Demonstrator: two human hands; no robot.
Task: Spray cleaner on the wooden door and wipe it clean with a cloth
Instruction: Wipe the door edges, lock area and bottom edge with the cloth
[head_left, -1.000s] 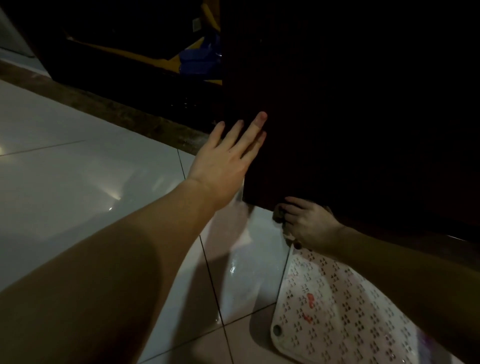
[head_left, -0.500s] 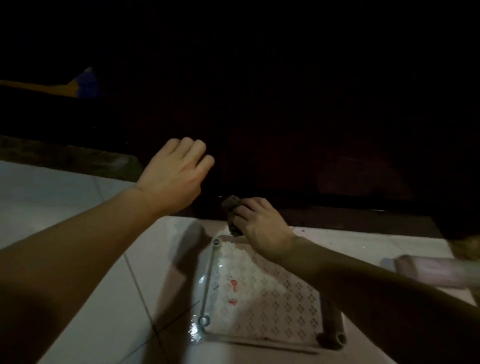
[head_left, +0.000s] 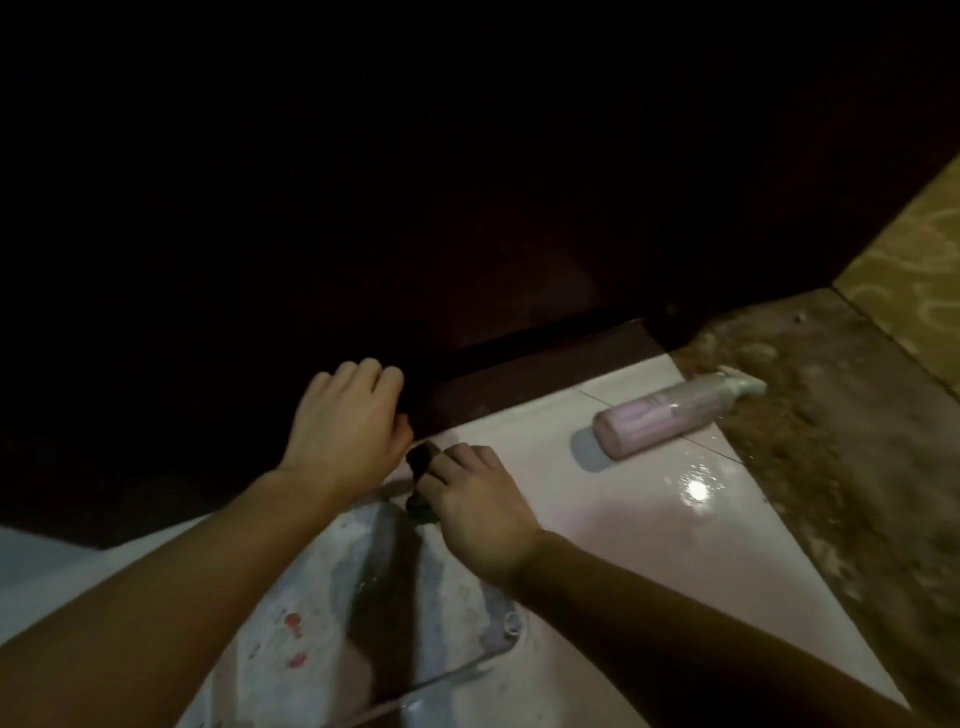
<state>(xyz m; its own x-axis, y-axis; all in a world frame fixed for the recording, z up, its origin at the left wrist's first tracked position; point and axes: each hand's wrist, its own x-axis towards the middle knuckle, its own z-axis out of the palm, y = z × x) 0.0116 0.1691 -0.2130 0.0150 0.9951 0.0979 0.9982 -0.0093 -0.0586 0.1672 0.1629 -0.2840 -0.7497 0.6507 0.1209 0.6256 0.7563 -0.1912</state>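
Right hand, lower centre of the frame, curled round a small dark cloth, knuckles up, only a bunched dark end showing past the fingers; rest of the cloth hidden under the palm. Left hand just upper left of it, fingers bent against the bottom edge of the wooden door, holding nothing visible; fingertips lost in the dark, so contact hard to confirm. Door filling the upper two thirds of the frame, almost black, grain and panels impossible to make out; only a reddish-brown lower strip legible at centre.

Beneath both forearms, a pale patterned plastic mat with red marks, clear rim and a corner eyelet, blurred, partly covered by the arms and their shadow, cut off at the bottom edge. Pink spray bottle lying on its side right of centre, on the glossy white tiled floor, white nozzle towards the right, well apart from the hands. Bright light glare on the tile below the bottle. Brown stone threshold along the right, yellowish patterned surface at the upper right corner, cut off.
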